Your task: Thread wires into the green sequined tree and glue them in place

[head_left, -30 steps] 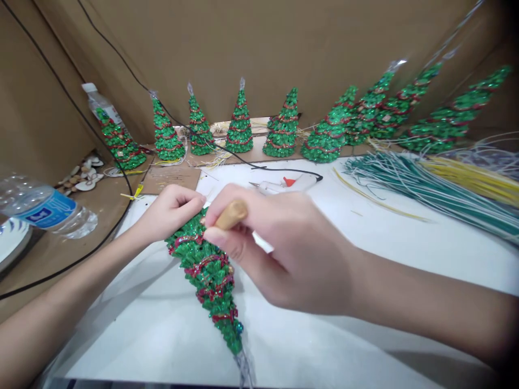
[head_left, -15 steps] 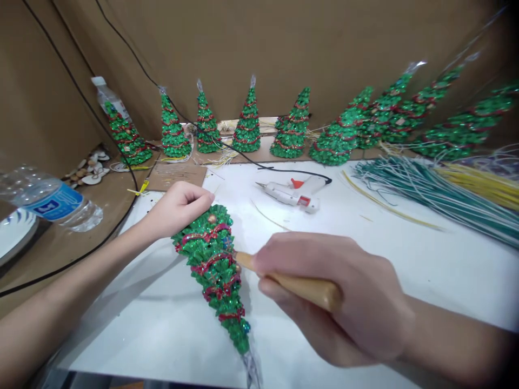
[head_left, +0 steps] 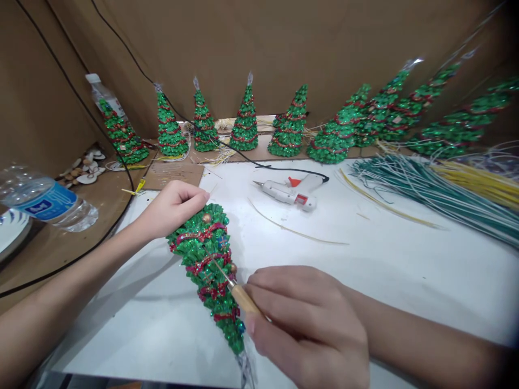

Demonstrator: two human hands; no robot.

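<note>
A small green Christmas tree (head_left: 198,248) with red garlands and tiny ornaments lies over the white board, its clear-wrapped tip toward me. My left hand (head_left: 174,208) is closed on the tree's wide base; the fingertips are hidden behind it. In my right hand (head_left: 312,324) is an awl (head_left: 243,298) with a light wooden handle and thin metal shaft. The awl's point meets the tree's side near a middle red garland, though how deep it sits cannot be made out.
Beyond the hands a white glue gun (head_left: 287,194) lies on the board (head_left: 389,281). Several similar trees (head_left: 245,124) stand along the back wall. Green and yellow wires (head_left: 430,189) are bundled at right; a water bottle (head_left: 52,202) lies at left, near a black cable (head_left: 121,213).
My right hand has moved down and turned, so the awl's metal shaft now shows against the tree. My left hand keeps its hold on the base.
</note>
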